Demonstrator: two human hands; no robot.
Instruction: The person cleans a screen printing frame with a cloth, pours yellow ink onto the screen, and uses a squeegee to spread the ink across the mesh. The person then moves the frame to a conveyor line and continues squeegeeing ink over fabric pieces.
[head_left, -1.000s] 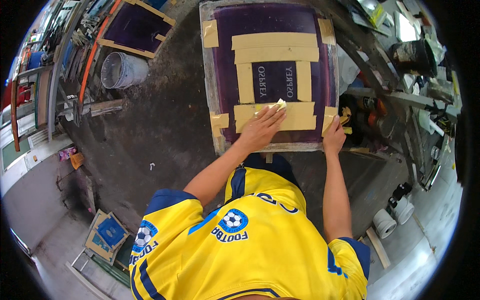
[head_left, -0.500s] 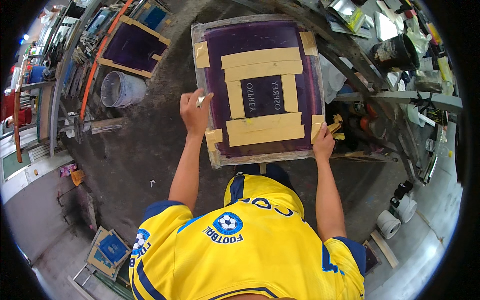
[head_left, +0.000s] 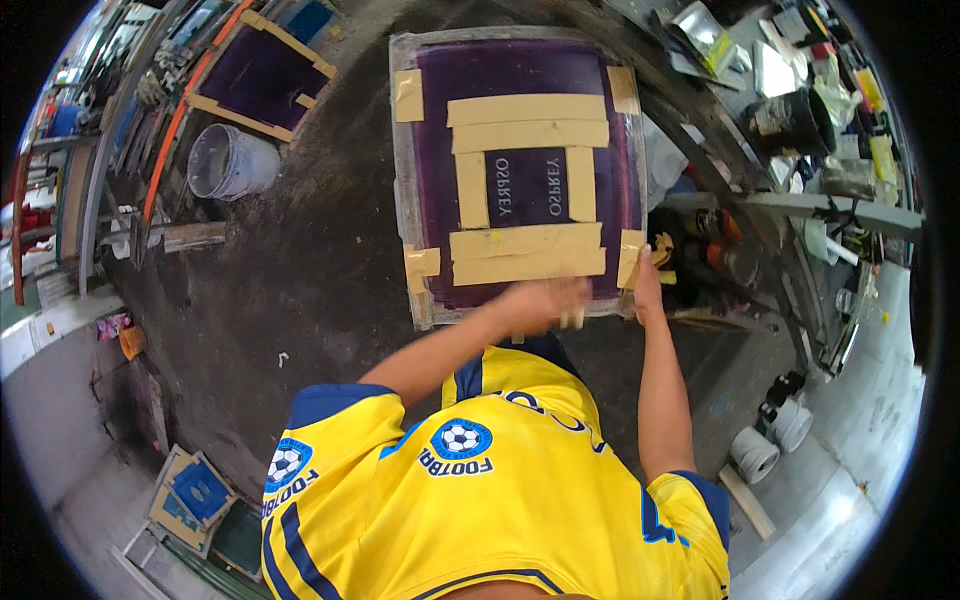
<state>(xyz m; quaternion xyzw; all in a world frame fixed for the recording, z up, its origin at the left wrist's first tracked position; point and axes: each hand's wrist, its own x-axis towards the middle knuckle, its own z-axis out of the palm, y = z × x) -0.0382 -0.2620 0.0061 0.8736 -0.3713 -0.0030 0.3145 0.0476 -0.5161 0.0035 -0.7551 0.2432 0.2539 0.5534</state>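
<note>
A screen-printing frame with a dark purple mesh stands in front of me. Strips of tan tape border a small dark window in its middle, where pale lettering shows, and more tape covers the corners. My right hand is closed on the frame's lower right corner, thumb along the edge. Smeared by motion, my left hand reaches across the frame's lower edge. A small pale wad shows at its fingers; its kind is too blurred to tell.
Another taped screen leans at the far left, with a whitish bucket nearer me. At the right, a metal rack holds a black bucket and clutter. White pots stand lower right; a small blue screen lies lower left.
My left hand, pinching the pale wad, has swept from the frame's left side to its lower edge, near the right corner. My right hand keeps its hold on the frame.
</note>
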